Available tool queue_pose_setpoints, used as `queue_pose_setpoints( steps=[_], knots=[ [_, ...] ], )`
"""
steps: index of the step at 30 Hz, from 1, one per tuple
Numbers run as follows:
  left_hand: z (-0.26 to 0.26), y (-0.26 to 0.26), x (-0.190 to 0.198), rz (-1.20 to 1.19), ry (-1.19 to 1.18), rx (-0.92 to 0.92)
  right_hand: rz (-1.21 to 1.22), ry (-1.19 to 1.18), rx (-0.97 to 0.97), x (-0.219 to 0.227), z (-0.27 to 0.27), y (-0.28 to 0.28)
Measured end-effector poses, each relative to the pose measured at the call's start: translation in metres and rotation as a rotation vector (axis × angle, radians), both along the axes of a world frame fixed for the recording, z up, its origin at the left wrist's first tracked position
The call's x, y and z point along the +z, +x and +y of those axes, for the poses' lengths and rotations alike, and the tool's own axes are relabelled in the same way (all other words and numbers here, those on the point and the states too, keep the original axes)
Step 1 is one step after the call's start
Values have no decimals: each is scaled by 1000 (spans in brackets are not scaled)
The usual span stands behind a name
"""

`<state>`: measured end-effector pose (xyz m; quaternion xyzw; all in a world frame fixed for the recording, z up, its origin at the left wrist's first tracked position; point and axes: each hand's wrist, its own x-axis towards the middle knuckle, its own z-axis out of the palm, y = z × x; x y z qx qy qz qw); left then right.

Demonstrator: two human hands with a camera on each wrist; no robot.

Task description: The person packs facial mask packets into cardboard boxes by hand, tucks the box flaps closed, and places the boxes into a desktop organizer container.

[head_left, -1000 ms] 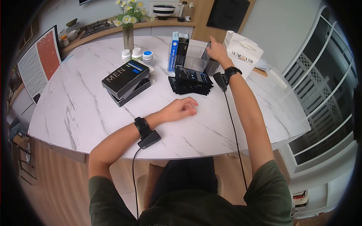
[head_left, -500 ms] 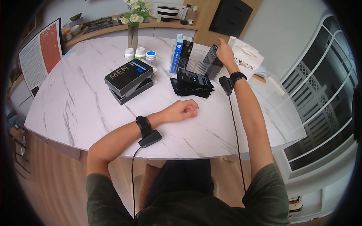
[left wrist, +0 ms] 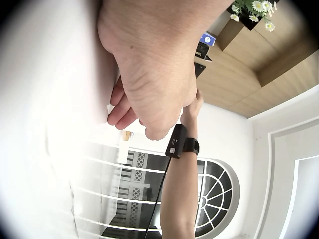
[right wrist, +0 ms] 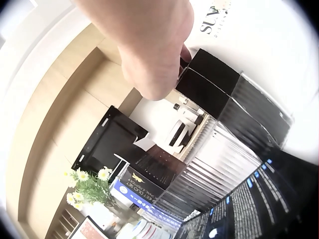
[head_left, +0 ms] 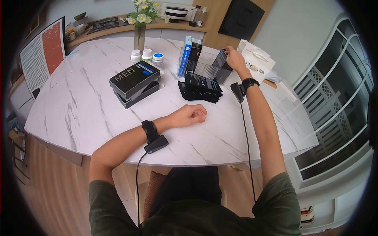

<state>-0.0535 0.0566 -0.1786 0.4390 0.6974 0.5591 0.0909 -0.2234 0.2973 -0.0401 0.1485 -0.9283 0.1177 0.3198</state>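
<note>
Dark box (head_left: 220, 59) upright but tilted in the right-hand end of a clear ribbed holder (head_left: 206, 71), its top edge gripped by the right hand (head_left: 236, 61); a grip from above presumably suits it, since the walls enclose the lower part. A blue-and-white box (head_left: 184, 59) stands at the opposite end, probably kept upright by the holder. Black packets (head_left: 200, 89) lie fanned and overlapping in front. The left hand (head_left: 188, 116), fingers loosely curled and holding nothing, rests on the marble-patterned table (head_left: 98, 129), perhaps as a support. The palm hides most of the right fingertips in the right wrist view; the holder's ribbing blurs the box's base, and the lettering on the white bag (head_left: 258, 55) is partly covered.
</note>
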Motion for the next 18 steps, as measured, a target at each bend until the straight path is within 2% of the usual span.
queue_pose_setpoints(
  steps=[12, 18],
  knots=[
    [0, -1, -1, 19, -22, 10, 83, -18, -1, 7, 1, 6],
    [-2, 1, 1, 5, -15, 5, 229, -110, 77, 15, 0, 18]
  ],
)
